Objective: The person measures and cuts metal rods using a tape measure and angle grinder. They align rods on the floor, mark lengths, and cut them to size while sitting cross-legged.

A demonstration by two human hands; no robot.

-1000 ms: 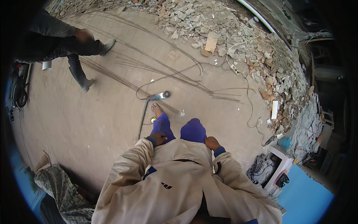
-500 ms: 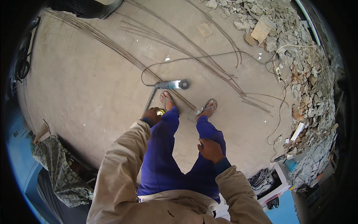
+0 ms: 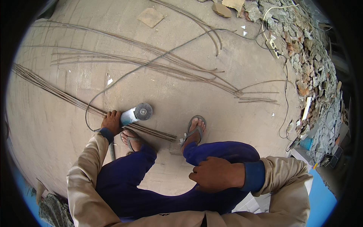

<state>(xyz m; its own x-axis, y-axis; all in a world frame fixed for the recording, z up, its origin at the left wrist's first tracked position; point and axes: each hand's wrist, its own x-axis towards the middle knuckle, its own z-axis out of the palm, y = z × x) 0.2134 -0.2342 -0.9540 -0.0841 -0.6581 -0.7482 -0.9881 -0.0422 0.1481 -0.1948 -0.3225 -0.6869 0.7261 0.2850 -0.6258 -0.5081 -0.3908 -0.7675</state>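
My left hand is wrapped round the rear body of an angle grinder, which lies low over a bundle of thin steel rods by my left foot. The grinder's round disc faces up at its right end. Below that hand a grey bar runs toward my trouser leg. My right hand is closed in a loose fist above my bent right knee. No object shows in it, though the undersides of its fingers are hidden.
More bent rods lie across the floor ahead. A dark cable loops from the grinder toward a white power strip at the right. Broken rubble lines the right side. A flat square slab lies farther off.
I have bent lower, and my knees are spread. My left hand has moved forward onto the grinder and taken hold of it. A yellow round thing beside that hand earlier no longer shows clearly.
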